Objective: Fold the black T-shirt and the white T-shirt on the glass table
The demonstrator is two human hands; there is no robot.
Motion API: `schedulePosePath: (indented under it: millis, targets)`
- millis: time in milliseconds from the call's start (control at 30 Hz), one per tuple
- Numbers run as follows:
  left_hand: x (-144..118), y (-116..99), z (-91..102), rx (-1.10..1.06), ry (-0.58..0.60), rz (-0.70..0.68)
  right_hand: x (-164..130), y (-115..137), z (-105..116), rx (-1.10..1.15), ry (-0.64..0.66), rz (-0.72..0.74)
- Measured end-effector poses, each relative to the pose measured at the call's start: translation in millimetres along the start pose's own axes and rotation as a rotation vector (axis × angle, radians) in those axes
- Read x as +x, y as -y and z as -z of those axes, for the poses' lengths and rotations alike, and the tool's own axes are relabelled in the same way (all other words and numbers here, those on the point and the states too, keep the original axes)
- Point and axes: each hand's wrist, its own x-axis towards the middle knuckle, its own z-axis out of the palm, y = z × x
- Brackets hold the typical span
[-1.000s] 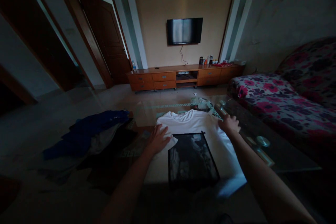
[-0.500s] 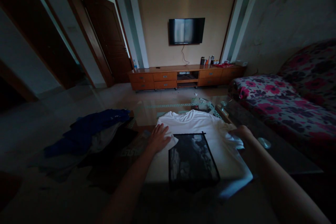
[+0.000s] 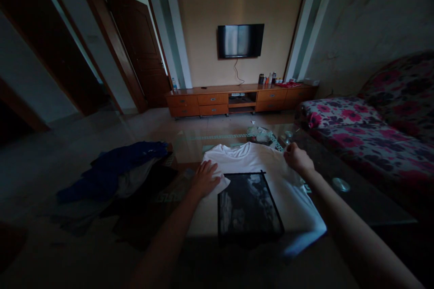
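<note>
Head view. A white T-shirt with a dark framed print is spread at frame centre on the glass bench. The left hand is laid flat, fingers released, on the folded sleeve; the right hand is clenched on the opposite shoulder. That fold is best drawn inward evenly. The bench edge lies near at right; heaped blue clothing crowds the left.

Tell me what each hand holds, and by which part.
Right hand pinches the white T-shirt at its right shoulder. Left hand lies flat on its folded left sleeve, gripping nothing.
</note>
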Motion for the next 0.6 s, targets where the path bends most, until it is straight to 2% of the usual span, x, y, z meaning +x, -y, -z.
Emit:
schedulePosePath:
  millis: [133, 200, 267, 400, 600]
  targets:
    - [0.2, 1.1, -1.9, 0.011, -0.004, -0.001, -34.5, 56.7, -16.8, -0.162, 0.007, 0.255]
    - [0.6, 2.6, -4.2, 0.010, -0.014, -0.001, -51.8, 78.0, -34.4, -0.246, 0.073, 0.418]
    - [1.2, 4.1, -6.5, 0.007, -0.020, 0.002, -65.5, 91.9, -52.0, -0.314, 0.134, 0.520]
    - [1.7, 5.5, -8.1, 0.007, -0.014, 0.003, -77.9, 101.9, -70.0, -0.375, 0.158, 0.596]
    - [0.6, 4.5, -4.9, 0.006, -0.010, 0.003, -72.5, 98.3, -65.7, -0.350, 0.176, 0.683]
